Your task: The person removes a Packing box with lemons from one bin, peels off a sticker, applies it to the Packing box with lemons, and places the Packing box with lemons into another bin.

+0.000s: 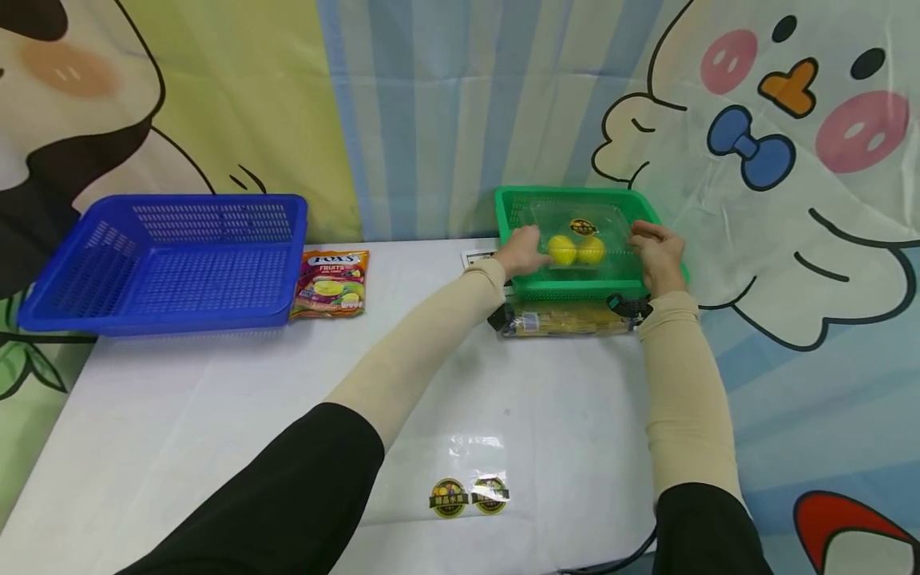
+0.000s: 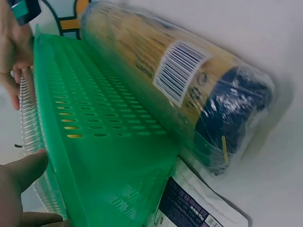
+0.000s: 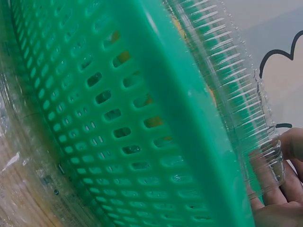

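A clear plastic box (image 1: 575,231) with two yellow lemons (image 1: 563,249) inside sits in the green basket (image 1: 568,192) at the back right of the table. My left hand (image 1: 527,247) holds the box's left side and my right hand (image 1: 644,242) holds its right side, fingers curled on the edges. In the left wrist view my thumb (image 2: 21,172) lies by the box's ridged rim (image 2: 28,113) above the green basket wall (image 2: 104,137). The right wrist view shows my fingers (image 3: 279,189) behind the ridged rim (image 3: 236,94).
A wrapped yellow packet (image 1: 568,319) lies against the green basket's front, over another printed pouch (image 2: 189,208). A blue basket (image 1: 165,263) stands at the back left with a candy bag (image 1: 332,283) beside it. A clear lid with two stickers (image 1: 470,495) lies near the front edge.
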Available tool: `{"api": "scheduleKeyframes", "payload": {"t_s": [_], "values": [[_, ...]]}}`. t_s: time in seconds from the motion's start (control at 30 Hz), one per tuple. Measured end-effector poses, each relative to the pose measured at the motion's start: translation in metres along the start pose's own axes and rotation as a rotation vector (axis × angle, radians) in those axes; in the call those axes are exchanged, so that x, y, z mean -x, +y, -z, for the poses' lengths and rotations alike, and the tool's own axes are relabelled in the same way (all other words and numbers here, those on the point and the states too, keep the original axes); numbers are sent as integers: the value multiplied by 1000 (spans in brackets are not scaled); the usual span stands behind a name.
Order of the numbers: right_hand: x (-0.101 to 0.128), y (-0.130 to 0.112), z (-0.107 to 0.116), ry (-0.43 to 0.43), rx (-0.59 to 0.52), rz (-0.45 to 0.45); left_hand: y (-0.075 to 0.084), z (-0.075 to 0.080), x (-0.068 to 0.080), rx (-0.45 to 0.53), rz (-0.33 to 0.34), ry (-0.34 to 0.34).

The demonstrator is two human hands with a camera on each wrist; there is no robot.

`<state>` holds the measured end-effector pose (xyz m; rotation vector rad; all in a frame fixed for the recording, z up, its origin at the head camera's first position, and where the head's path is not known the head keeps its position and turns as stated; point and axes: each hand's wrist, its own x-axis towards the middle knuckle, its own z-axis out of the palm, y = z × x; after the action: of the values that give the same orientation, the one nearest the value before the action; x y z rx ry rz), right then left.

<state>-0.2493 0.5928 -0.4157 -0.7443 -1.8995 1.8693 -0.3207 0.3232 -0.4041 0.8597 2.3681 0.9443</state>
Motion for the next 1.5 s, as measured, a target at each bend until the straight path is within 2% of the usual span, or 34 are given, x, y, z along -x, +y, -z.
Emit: {"api": "scheduleKeyframes", "payload": {"t_s": [0.13,0.47,0.87,1.13,1.33,1.5], "values": [[0,1,-1,0,40,5,0,-3,-1,-71,-22,6],[-2,1,-5,12,163,-6,4,-11,-6,-267,-27,-32],[-3,6,-4,-13,285,-7,4,-14,-5,-312,-11,-49],[-1,4,-2,-43,350,4,3,-18,-10,-378,-49,-36],[0,5,-4,-60,412,16,4,-20,-13,-458,-44,-41],[0,6,-4,-63,429,1,4,-23,-15,-489,-40,-43]]}}
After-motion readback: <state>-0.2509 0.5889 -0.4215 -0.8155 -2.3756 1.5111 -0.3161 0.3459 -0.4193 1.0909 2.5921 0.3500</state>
